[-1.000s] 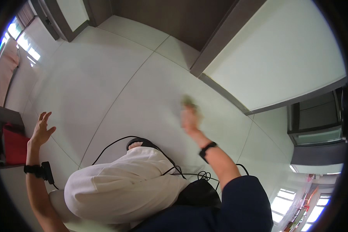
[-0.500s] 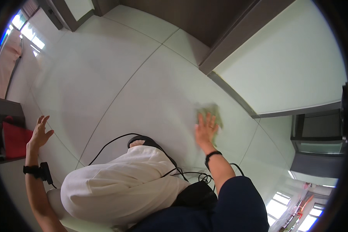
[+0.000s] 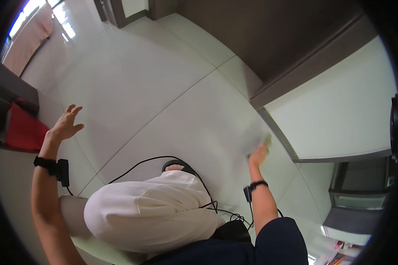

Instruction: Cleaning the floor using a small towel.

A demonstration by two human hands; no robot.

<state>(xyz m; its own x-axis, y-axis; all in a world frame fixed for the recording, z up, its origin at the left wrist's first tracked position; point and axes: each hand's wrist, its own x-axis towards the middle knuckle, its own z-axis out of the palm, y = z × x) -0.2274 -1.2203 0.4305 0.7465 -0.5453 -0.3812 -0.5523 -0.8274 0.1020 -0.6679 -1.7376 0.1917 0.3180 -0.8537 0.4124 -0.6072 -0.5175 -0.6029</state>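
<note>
Your right hand touches a greenish cloth (blurred; cannot tell its grip), your left hand has fingers spread.

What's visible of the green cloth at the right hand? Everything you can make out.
The green cloth is pale and muted, soft fabric by its look. Only a small, motion-blurred piece shows past the right hand's grip, which touches it and seems to hide the rest. It's over the tiled floor, close to the grey baseboard. Folds, dampness and floor contact can't be made out.
</note>
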